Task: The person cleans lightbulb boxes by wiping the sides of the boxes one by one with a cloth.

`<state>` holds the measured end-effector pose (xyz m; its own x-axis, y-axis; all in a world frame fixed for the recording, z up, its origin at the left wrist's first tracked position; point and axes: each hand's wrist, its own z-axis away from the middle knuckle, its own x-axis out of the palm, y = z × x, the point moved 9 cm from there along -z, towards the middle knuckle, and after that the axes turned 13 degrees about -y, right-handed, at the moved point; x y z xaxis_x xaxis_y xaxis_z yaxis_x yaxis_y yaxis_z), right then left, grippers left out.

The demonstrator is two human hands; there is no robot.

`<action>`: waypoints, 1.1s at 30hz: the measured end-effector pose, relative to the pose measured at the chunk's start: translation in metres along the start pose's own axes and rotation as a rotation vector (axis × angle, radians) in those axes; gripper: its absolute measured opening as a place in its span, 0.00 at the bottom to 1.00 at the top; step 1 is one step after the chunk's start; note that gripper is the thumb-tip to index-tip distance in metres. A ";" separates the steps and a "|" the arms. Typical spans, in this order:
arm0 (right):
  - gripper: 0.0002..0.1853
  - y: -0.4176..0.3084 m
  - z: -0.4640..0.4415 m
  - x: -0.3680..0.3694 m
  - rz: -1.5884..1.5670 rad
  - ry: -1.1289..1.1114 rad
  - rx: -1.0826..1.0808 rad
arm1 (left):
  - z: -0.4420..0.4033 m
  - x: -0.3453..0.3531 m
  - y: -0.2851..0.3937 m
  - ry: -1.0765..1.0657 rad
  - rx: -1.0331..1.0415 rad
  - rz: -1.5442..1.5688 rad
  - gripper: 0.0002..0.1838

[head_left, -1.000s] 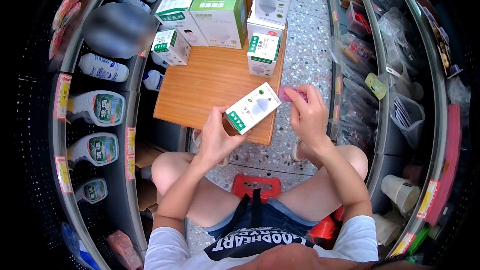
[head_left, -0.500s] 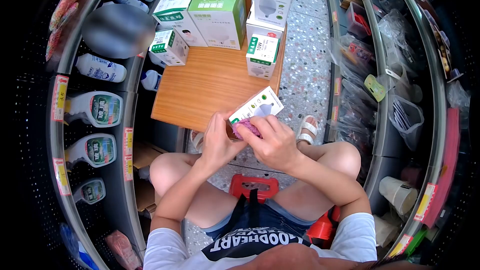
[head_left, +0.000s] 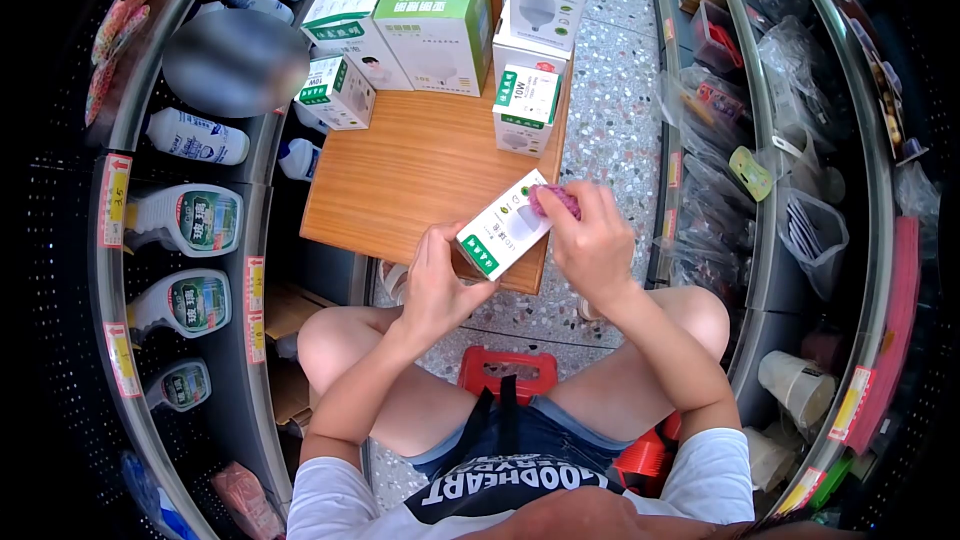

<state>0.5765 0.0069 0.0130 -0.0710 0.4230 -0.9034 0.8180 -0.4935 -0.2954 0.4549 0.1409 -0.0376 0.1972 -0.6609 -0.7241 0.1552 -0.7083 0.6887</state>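
Here on my head view, the left hand [head_left: 437, 275] had a good grip on a slim white LED bulb box [head_left: 505, 227], thumb at its lower end, tilted above the near right corner of the wooden counter [head_left: 410, 175]. "LED 球泡" read clearly on its face, beside a bulb picture, with a green band ending in "照明". And the right hand [head_left: 597, 245] was pinching a pink cloth [head_left: 556, 202] right against the box's upper end!

Further back came the labels: "30W" across the top of a white carton [head_left: 352, 5], "30W" again on the green carton [head_left: 440, 40] touching it, and "10W" on the small left box [head_left: 337, 92] and on the small right box [head_left: 525, 108]. Behind that last one rose a tall bulb box [head_left: 543, 5], also marked "LED 球泡". What was inside the boxes, I couldn't tell.

Over on the left shelf, a spray bottle [head_left: 205, 220] showed "玻璃". On the right, a clear tub [head_left: 716, 42] held something red, and a translucent bin [head_left: 815, 240] held striped packets.
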 end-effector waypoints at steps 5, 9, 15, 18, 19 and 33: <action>0.15 0.033 -0.003 0.002 0.052 -0.034 0.112 | -0.001 -0.003 0.005 -0.007 0.024 -0.011 0.39; 0.17 0.027 -0.003 -0.019 0.006 0.073 0.053 | 0.000 -0.004 0.008 0.009 0.052 0.010 0.39; 0.19 -0.042 0.009 -0.034 -0.164 0.103 -0.225 | 0.001 -0.006 0.017 0.028 0.102 -0.007 0.39; 0.21 -0.064 0.015 -0.017 -0.169 0.026 -0.306 | 0.001 -0.006 0.019 0.046 0.114 -0.006 0.39; 0.21 -0.068 0.015 -0.011 -0.169 -0.013 -0.319 | 0.001 -0.005 0.019 0.057 0.124 -0.003 0.38; 0.16 -0.029 -0.004 -0.003 0.041 0.023 -0.086 | 0.003 -0.003 0.008 0.018 0.051 0.066 0.39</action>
<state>0.5551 0.0231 0.0256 -0.0235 0.4217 -0.9064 0.8662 -0.4440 -0.2291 0.4524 0.1367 -0.0302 0.2230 -0.7020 -0.6764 0.0915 -0.6758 0.7314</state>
